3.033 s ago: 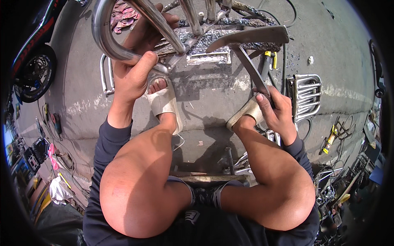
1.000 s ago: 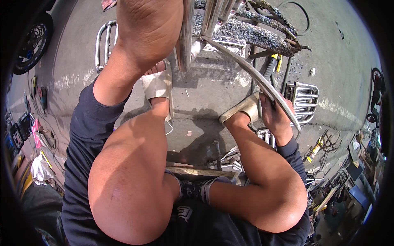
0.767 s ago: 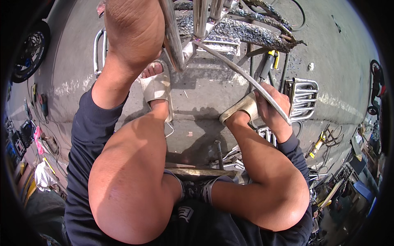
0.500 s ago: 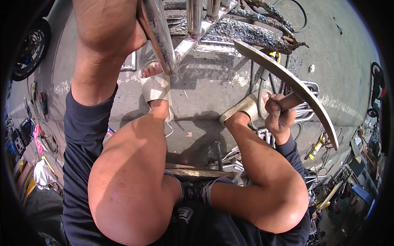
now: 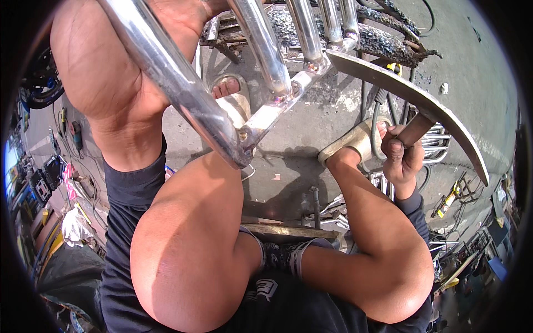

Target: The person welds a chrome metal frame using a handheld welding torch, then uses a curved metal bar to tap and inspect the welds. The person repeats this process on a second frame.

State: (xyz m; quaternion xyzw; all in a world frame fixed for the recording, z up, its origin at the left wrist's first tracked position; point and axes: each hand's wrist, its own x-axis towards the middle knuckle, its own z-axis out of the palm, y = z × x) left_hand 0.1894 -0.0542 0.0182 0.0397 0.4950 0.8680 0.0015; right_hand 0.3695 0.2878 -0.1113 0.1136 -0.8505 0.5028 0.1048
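A frame of shiny metal tubes (image 5: 255, 44) rises at the top of the view, several tubes welded to a flat crossbar (image 5: 275, 111). Its nearest tube crosses the palm of my left hand (image 5: 180, 22), which holds the frame; the fingertips are cut off or hidden. In my right hand (image 5: 404, 158), fingers close round the short brown handle (image 5: 416, 130) of a curved plate (image 5: 411, 91), seen edge-on, which looks like a welding hand shield. The plate's far end appears close to the frame's crossbar; whether they touch I cannot tell.
Rough, crusted metal bars (image 5: 383, 41) lie beyond the frame. A cable (image 5: 373, 130) runs past my right sandal (image 5: 347, 145). Bent metal rods lie right, and a yellow tube (image 5: 447, 202) farther right. Tools and a white bag (image 5: 75, 226) clutter the left floor.
The tube frame has come lower and nearer to me, with more of its tubes showing. My left hand has turned, baring more palm. My right hand still grips the shield's handle.
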